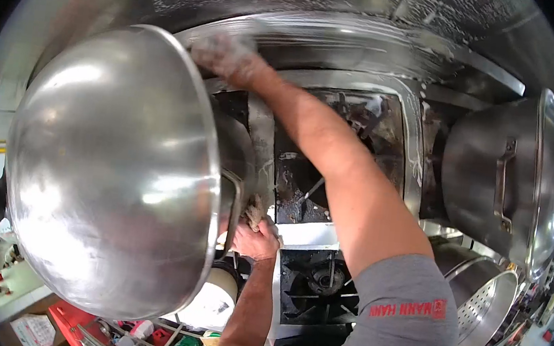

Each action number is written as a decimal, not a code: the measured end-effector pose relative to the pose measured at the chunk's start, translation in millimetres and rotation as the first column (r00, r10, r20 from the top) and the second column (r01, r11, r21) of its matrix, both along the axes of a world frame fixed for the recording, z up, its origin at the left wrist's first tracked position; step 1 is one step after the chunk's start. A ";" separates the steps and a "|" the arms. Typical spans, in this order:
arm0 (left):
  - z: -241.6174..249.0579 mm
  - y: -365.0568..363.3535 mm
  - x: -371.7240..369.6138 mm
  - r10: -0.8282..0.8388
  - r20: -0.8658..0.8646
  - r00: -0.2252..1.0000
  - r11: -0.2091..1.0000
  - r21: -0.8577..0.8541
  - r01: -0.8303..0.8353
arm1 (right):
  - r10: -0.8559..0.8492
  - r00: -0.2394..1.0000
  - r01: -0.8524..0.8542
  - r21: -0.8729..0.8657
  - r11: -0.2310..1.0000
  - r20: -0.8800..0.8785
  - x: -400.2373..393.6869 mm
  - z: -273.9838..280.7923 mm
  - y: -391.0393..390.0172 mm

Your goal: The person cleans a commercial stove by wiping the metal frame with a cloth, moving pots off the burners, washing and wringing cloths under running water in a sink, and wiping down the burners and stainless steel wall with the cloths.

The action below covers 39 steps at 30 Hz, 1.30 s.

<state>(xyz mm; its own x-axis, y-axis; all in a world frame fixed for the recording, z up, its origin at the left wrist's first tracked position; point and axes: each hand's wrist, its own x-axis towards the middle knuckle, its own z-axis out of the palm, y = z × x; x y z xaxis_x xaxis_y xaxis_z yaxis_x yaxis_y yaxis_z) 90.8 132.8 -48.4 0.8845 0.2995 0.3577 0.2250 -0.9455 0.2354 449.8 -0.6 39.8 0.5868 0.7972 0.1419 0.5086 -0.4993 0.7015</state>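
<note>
Evidently, the fingers of my left hand (256, 242) were curled in around a crumpled wad (255, 211), close beside the loop handle (239, 196) of the big pot (236, 145); I could not tell whether they bore on the handle too. My right hand (228, 60) was a foamy blur at the long metal ledge (372, 42), so I could not tell whether its fingers were spread or closed, or what they held. I judged that the reach wanted flat, even pressure and a firm left side, with my forearm lifted clear of the grimy burner plate (390, 127) and my knuckles off the rim of the domed lid (115, 169), since the wet metal looked slippery. The wad looked brownish and ragged. The ledge, behind the burners, shone with pale curved streaks. The lid was silvery and softly scuffed, tipped to show its broad dome. Farther out, on my right, were another lidded pot (483, 174) and a perforated strainer (483, 296).
</note>
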 end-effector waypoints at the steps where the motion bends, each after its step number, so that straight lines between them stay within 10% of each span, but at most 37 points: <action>1: -4.1 3.5 -3.9 0.047 -0.135 0.990 0.999 0.025 -0.044 | -0.108 0.965 0.062 0.189 0.980 0.240 -0.3 -4.7 -29.9; 2: -6.5 4.5 -4.7 0.026 -0.133 0.991 0.999 0.023 -0.023 | -0.247 0.856 0.072 0.370 0.926 0.453 -4.9 -6.9 -62.9; 4: -6.9 3.6 -2.2 0.022 -0.030 0.999 1.000 -0.022 -0.023 | -0.061 0.954 -0.178 0.717 0.674 0.295 -51.6 8.3 -168.5; 6: 0.0 2.1 0.6 0.013 -0.017 1.000 1.000 -0.021 -0.013 | -0.287 0.901 0.126 0.438 0.890 0.324 -95.0 10.8 -233.1; 7: 0.1 3.4 -1.3 0.042 -0.079 0.996 0.999 -0.025 -0.044 | -0.295 0.899 0.136 0.432 0.892 0.325 -99.1 14.9 -217.5; 9: 5.1 -4.0 -2.1 0.074 -0.125 0.989 0.997 -0.024 -0.078 | -0.453 0.886 0.137 0.879 0.457 0.097 -79.7 23.8 -153.6; 10: 2.0 -2.5 -1.9 0.045 -0.078 0.996 0.997 -0.051 -0.050 | -0.360 0.921 0.060 0.860 0.507 0.148 -56.2 14.8 -126.1; 11: 5.6 -3.2 -1.6 0.052 -0.084 0.995 0.998 -0.036 -0.055 | -0.243 0.942 0.324 0.811 0.487 -0.231 -57.4 43.8 -88.9; 12: 9.9 -5.8 -1.1 0.063 -0.091 0.994 0.998 -0.022 -0.066 | -0.247 0.936 -0.066 0.815 0.576 0.251 -50.3 26.6 -67.7; 18: 1.5 -1.8 -1.6 0.053 -0.098 0.994 0.997 -0.049 -0.058 | -0.646 0.755 0.261 0.852 0.454 0.113 -97.2 -9.6 -239.3; 20: -3.0 1.2 -3.6 0.026 -0.069 0.997 0.999 -0.043 -0.029 | -0.643 0.723 -0.065 0.951 0.302 0.253 -115.8 8.1 -303.4; 21: -0.6 -0.8 -3.1 0.032 -0.075 0.997 0.999 -0.026 -0.034 | -0.685 0.727 0.057 0.988 0.142 0.056 -126.6 25.7 -318.0; 24: 1.1 -1.2 -0.5 0.013 -0.037 0.999 0.998 -0.054 -0.015 | -0.747 0.644 -0.093 0.986 0.137 0.165 -91.9 -9.7 -338.9; 26: -7.0 2.9 -0.6 0.001 0.008 1.000 1.000 0.009 -0.001 | -0.949 0.300 -0.578 0.773 -0.260 -0.095 -49.8 -23.9 -308.8; 30: -1.4 0.1 -1.5 0.030 -0.076 0.997 0.999 -0.038 -0.033 | -0.334 0.872 -0.418 -0.187 -0.889 -0.359 -17.8 25.3 -79.9; 33: 5.7 -3.1 0.3 0.027 -0.055 0.998 0.999 -0.036 -0.029 | 0.043 0.936 -0.194 -0.615 -0.764 -0.349 -13.0 29.5 -37.5; 35: -9.3 -4.5 -2.5 0.033 -0.027 0.999 0.999 -0.025 -0.033 | 0.209 0.917 0.387 -0.641 -0.663 0.339 -5.6 4.5 -66.7; 36: -13.3 0.6 -4.1 0.047 0.001 0.999 0.999 -0.006 -0.047 | 0.122 0.916 0.326 -0.532 -0.782 0.382 -8.4 -18.6 -111.8; 39: -6.5 -1.4 0.2 0.074 -0.019 0.997 0.997 0.007 -0.074 | 0.223 0.970 0.126 -0.579 -0.806 -0.099 -86.3 75.6 -201.1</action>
<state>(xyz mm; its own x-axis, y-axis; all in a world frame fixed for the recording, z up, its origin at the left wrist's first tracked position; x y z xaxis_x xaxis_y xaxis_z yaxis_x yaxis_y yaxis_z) 91.0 131.5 -54.9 0.8667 0.3621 0.3432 0.2984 -0.9275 0.2249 363.5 -201.7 115.5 0.6400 -0.4333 -0.6345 0.2836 0.9007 -0.3290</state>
